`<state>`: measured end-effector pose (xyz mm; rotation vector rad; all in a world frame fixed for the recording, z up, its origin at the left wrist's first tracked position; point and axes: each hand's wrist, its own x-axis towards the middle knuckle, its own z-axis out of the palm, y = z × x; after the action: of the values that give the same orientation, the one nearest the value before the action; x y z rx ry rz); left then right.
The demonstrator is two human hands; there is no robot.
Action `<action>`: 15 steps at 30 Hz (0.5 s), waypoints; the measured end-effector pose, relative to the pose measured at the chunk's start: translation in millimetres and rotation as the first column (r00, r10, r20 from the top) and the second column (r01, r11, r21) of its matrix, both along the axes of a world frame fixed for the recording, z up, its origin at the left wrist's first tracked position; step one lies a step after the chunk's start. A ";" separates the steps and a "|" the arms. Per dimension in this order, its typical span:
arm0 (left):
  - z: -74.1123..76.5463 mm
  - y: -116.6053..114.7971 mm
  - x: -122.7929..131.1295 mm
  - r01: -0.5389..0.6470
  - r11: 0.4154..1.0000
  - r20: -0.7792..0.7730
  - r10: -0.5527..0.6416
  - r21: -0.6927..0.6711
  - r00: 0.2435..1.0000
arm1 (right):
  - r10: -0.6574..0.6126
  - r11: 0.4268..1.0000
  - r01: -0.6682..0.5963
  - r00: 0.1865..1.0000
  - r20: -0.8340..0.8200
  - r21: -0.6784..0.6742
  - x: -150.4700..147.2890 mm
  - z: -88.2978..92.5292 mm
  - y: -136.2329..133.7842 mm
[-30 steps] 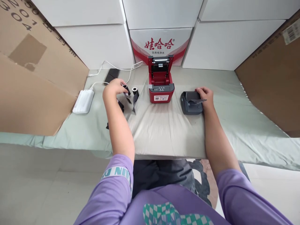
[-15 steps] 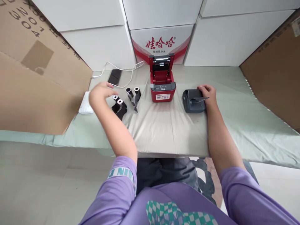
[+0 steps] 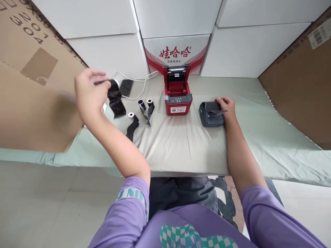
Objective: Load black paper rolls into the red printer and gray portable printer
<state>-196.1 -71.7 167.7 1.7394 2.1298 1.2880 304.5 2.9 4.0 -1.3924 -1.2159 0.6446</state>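
My left hand [image 3: 90, 93] is raised over the left of the table, its fingers closed on a roll of black paper [image 3: 117, 100] whose loose strip dangles in folds. Below it, another black paper roll [image 3: 132, 117] lies partly unwound, and two more rolls [image 3: 145, 106] stand close together with twisted dark tails. My right hand [image 3: 227, 106] rests at the far right side of a small dark grey label printer [image 3: 211, 119], fingers closed on its edge. A piece of dark paper sticks out of this printer's top. Between my hands stands a red printer [image 3: 178, 100] with its lid up.
A black phone [image 3: 126, 87] and a white cable [image 3: 144, 90] lie at the back left. White boxes [image 3: 178, 51] form a wall behind the table [image 3: 178, 155]. Large cardboard boxes stand at the left [image 3: 38, 106] and right [image 3: 297, 79].
My left hand has picked up one black paper roll from the group and lifted it up and to the left. My right hand has stayed at the grey printer.
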 end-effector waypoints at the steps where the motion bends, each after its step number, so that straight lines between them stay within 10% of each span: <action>1: 8.0 -4.3 12.7 0.045 0.995 0.158 -0.059 0.093 0.986 | 0.000 1.000 0.000 1.000 0.006 -0.001 -0.3 0.3 -0.3; 6: 19.9 4.2 74.5 0.498 0.822 0.406 -0.570 0.277 0.714 | 0.010 1.000 -0.010 1.000 0.026 0.002 0.2 0.3 -1.0; 15: 0.5 37.7 122.2 0.588 0.799 0.469 -0.570 0.125 0.675 | 0.019 1.000 -0.019 1.000 -0.001 -0.016 -1.0 1.9 -2.9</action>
<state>-74.0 -34.0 168.2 1.6394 1.1676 1.2869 303.5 0.0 5.9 -1.3954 -1.2273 0.6692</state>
